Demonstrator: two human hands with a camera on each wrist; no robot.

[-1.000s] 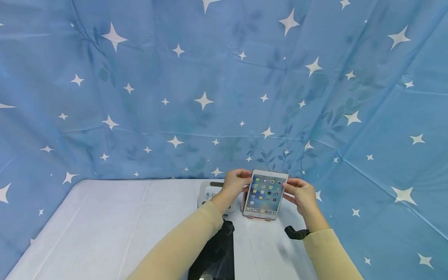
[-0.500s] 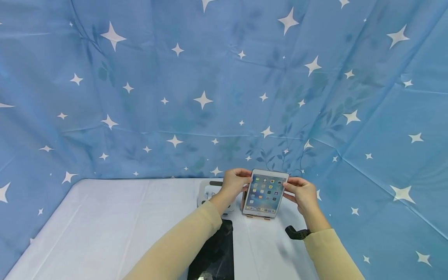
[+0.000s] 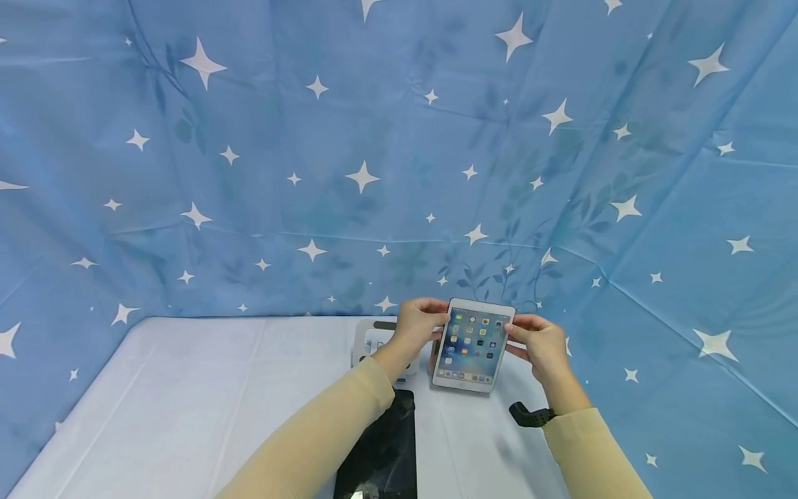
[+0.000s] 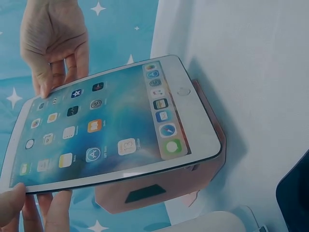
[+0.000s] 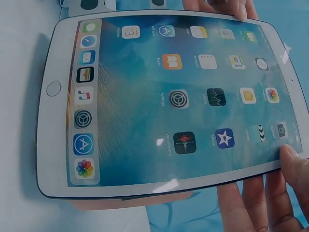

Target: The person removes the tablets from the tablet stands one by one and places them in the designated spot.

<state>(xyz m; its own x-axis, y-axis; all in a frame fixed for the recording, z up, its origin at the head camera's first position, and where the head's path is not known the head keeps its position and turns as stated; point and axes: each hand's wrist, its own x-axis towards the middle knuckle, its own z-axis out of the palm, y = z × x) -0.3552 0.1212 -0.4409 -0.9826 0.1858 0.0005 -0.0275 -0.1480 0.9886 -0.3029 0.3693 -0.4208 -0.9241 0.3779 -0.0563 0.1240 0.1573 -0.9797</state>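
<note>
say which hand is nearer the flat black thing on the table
Left. The left hand grips the tablet beyond the far end of the flat black thing; the right hand, on the tablet's right edge, is farther off, rightward.

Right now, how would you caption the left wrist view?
Left hand and right hand grip a white tablet by opposite edges, pink stand behind it.

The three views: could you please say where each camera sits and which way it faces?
Head: on the head, forward and down at the tablet; left hand, right hand, sleeves show.
Left wrist: on that wrist, toward tablet and stand; both hands show.
Right wrist: likewise, toward the screen; both hands show.
Wrist views share the screen, from opposite sides.
</note>
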